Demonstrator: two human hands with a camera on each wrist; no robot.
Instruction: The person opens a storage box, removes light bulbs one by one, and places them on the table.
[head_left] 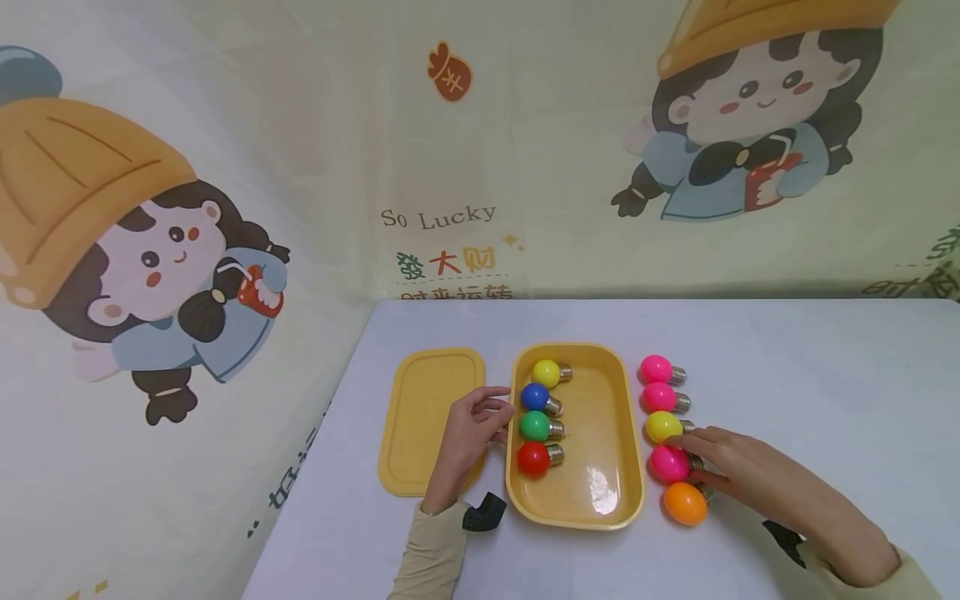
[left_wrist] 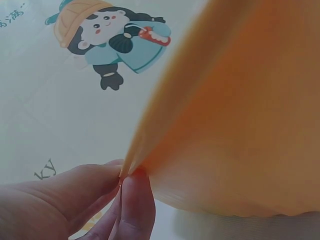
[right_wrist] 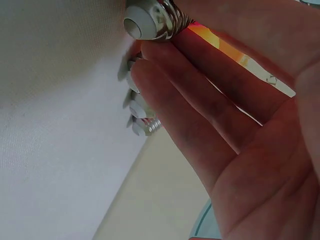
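Observation:
My left hand (head_left: 471, 425) pinches the left rim of a yellow plastic box (head_left: 596, 492); in the left wrist view thumb and finger meet at the edge of its wall (left_wrist: 240, 125). Inside the box, a yellow, a blue (head_left: 535, 397), a green (head_left: 535, 426) and a red light bulb (head_left: 533, 459) lie in a column along the left side. My right hand (head_left: 757, 471) has thumb and fingers on either side of the lowest pink light bulb (head_left: 669, 463), which lies in the row outside. Its metal screw base (right_wrist: 150, 20) shows between thumb and fingers in the right wrist view.
Right of the box, two pink bulbs (head_left: 657, 369) and a yellow bulb (head_left: 663, 427) lie above the pink one, with an orange bulb (head_left: 686, 504) below. A flat yellow lid (head_left: 427, 392) lies left of the box, partly under my left hand. A printed backdrop (head_left: 562, 250) stands behind.

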